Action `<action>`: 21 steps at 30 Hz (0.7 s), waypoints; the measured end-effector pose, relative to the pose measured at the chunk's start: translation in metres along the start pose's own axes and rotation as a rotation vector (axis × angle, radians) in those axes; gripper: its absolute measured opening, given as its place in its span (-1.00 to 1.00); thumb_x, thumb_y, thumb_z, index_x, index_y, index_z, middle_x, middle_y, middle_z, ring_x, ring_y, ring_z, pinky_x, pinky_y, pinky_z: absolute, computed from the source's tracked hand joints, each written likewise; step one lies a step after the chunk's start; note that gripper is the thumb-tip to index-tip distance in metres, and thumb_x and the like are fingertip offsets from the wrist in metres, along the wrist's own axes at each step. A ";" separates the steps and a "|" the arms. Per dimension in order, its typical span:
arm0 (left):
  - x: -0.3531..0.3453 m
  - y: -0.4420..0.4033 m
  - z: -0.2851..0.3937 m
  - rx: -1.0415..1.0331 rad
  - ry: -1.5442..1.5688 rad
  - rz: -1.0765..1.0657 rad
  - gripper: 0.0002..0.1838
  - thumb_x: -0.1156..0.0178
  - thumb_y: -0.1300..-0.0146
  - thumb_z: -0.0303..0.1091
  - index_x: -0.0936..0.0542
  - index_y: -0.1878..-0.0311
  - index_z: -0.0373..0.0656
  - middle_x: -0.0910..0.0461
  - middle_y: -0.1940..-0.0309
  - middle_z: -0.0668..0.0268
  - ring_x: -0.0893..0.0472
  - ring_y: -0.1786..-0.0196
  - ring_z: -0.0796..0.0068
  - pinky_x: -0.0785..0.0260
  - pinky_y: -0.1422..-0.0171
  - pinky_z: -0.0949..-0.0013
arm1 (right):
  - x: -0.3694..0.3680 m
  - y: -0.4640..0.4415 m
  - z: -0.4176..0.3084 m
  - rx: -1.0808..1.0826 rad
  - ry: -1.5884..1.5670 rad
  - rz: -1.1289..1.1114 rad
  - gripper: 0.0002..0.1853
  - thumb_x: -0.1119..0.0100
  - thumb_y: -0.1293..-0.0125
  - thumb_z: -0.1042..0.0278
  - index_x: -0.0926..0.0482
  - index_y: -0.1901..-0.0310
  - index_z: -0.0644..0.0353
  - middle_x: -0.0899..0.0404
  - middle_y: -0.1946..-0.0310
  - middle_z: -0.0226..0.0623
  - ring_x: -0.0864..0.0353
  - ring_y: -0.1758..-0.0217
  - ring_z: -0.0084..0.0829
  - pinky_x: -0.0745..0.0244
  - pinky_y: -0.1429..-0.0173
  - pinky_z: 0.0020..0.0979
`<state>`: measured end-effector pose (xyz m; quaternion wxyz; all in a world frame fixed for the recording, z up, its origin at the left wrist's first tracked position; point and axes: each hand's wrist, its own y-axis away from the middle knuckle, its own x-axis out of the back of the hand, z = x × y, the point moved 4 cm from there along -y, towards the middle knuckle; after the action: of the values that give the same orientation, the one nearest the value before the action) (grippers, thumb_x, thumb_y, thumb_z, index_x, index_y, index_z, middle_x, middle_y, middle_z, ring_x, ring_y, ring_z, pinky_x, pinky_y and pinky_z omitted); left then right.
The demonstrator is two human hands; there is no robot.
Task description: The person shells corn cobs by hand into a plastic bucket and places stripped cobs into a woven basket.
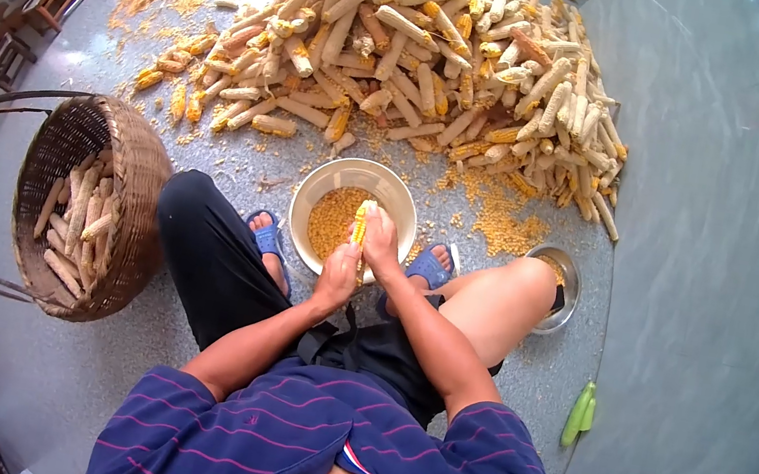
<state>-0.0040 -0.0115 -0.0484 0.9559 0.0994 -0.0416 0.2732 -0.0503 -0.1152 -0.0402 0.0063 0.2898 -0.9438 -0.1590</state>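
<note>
Over a pale metal basin (300, 185) between my feet, both hands grip one corn cob (359, 225) with yellow kernels on it. My left hand (339, 273) is closed around its lower end. Higher up and to the right, my right hand (381, 237) is closed against the cob's side; its fingertips are partly hidden. Loose yellow kernels (330, 218) cover the bottom of the basin.
A big heap of cobs (412, 50), mostly stripped, lies beyond the basin, with scattered kernels (509, 224) around it. On my left stands a wicker basket (133, 224) holding bare cobs. To the right are a steel bowl (567, 316) and green vegetables (579, 414).
</note>
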 end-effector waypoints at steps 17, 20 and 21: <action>-0.004 -0.006 -0.012 0.077 0.067 0.078 -0.48 0.28 -0.44 -0.06 -0.51 0.13 -0.37 -0.59 0.29 0.04 -0.58 0.21 0.24 -0.35 0.08 0.23 | -0.008 0.005 0.014 0.055 0.015 0.036 -0.73 0.20 -0.45 0.21 -0.40 0.10 0.22 -0.54 0.34 -0.27 -0.54 0.40 -0.50 -0.46 0.31 -0.48; -0.001 -0.003 0.000 0.312 0.265 0.058 -0.48 0.31 -0.45 -0.01 -0.49 0.26 -0.27 -0.50 0.53 0.21 -0.48 0.51 0.40 -0.30 0.43 0.36 | -0.001 0.003 0.026 0.095 0.222 0.088 -0.70 0.21 -0.45 0.22 -0.41 0.02 0.27 -0.52 0.32 -0.30 -0.53 0.34 -0.51 -0.44 0.24 -0.48; -0.002 0.002 0.006 0.550 0.467 0.005 -0.49 0.33 -0.46 0.02 -0.45 0.34 -0.18 -0.40 0.67 0.34 -0.36 0.72 0.54 -0.20 0.66 0.47 | 0.000 0.011 0.010 0.231 0.345 0.099 -0.67 0.21 -0.44 0.23 -0.39 -0.04 0.28 -0.51 0.30 -0.31 -0.53 0.29 -0.52 -0.43 0.19 -0.48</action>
<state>-0.0067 -0.0119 -0.0426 0.8765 0.2875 0.2525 0.2921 -0.0572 -0.1037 -0.0462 0.1423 0.2647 -0.9538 0.0025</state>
